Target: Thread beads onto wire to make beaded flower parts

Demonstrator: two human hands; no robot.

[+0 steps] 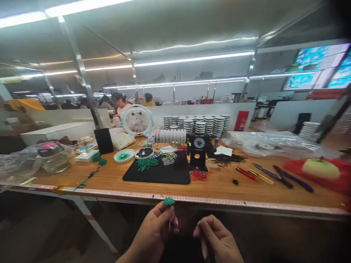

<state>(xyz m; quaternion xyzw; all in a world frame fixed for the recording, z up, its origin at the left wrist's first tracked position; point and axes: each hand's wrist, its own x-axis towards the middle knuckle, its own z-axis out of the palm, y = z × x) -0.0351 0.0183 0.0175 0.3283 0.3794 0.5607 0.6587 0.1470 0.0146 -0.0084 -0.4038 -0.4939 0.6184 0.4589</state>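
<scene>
While the left hand pinches green beadwork (fingertips), the right hand curls, grip unclear.

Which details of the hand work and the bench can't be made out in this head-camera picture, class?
Head view:
- left hand: its fingers hide how the green beaded piece is held.
- right hand: anything between its fingertips is too thin and dark to see; the bottom edge cuts off the wrist.
- dish of dark beads: single beads too small to count.

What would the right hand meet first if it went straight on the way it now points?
The right hand would probably meet the left hand, which holds a green beaded piece; depth is unclear.
</scene>
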